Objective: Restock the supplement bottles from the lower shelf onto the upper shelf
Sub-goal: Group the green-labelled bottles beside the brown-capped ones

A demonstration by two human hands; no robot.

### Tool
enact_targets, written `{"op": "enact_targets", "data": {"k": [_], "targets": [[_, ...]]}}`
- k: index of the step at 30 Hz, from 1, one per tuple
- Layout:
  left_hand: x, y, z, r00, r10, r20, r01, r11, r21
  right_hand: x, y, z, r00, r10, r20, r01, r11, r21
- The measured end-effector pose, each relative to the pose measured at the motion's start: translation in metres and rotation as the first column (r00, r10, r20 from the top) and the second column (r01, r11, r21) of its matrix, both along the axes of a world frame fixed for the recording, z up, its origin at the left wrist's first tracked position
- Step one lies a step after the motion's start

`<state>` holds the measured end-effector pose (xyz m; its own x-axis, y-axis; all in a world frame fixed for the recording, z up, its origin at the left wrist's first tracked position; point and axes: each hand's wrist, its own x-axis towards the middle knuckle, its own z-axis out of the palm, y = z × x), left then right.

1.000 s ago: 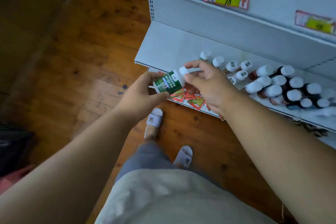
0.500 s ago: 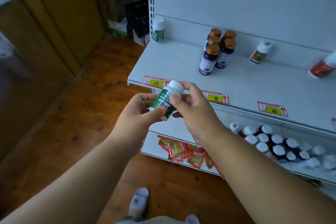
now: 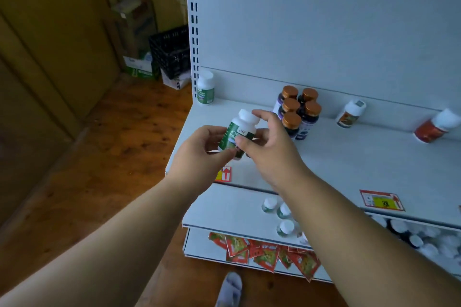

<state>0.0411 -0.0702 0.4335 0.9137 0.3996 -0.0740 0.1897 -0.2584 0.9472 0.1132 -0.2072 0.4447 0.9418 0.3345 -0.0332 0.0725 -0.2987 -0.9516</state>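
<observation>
A white-capped bottle with a green label [image 3: 240,131] is held tilted above the front left part of the upper shelf [image 3: 349,167]. My left hand [image 3: 199,152] grips its lower part and my right hand [image 3: 267,147] holds its right side, thumb on the label. A matching green bottle [image 3: 205,88] stands upright at the upper shelf's back left corner. Several white-capped bottles [image 3: 284,219] stand on the lower shelf [image 3: 224,209], partly hidden by my right forearm.
Several copper-capped dark bottles [image 3: 298,111] stand just right of my hands. A white bottle [image 3: 350,113] and a red bottle [image 3: 436,127] lie tilted farther right. A black crate [image 3: 171,51] and boxes sit on the wooden floor at the left. Red packets [image 3: 264,253] hang below.
Both hands have lifted the green bottle from the lower shelf up over the upper shelf. My view has risen, so the upper shelf now fills the frame.
</observation>
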Motion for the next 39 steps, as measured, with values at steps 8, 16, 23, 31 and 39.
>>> {"op": "enact_targets", "data": {"k": [8,16,23,31,39], "targets": [[0.070,0.038,-0.001,0.990,0.128,-0.060,-0.111,0.969,0.221,0.078,0.041,-0.020,0.982,0.014,0.187,0.041,0.957,-0.286],[0.095,0.068,-0.019,0.984,0.054,-0.168,-0.026,0.986,0.163,0.119,0.089,-0.047,0.951,0.059,0.302,0.091,0.884,-0.458],[0.124,0.104,-0.028,0.978,-0.061,-0.200,0.095,0.982,0.163,0.139,0.121,-0.051,0.907,-0.040,0.418,0.254,0.845,-0.471],[0.135,0.117,-0.026,0.964,-0.175,-0.202,0.215,0.956,0.198,0.137,0.130,-0.047,0.917,-0.080,0.391,0.287,0.814,-0.506],[0.103,0.100,-0.009,0.967,-0.224,-0.121,0.254,0.894,0.369,0.077,0.105,-0.031,0.876,-0.104,0.471,0.344,0.819,-0.460]]}}
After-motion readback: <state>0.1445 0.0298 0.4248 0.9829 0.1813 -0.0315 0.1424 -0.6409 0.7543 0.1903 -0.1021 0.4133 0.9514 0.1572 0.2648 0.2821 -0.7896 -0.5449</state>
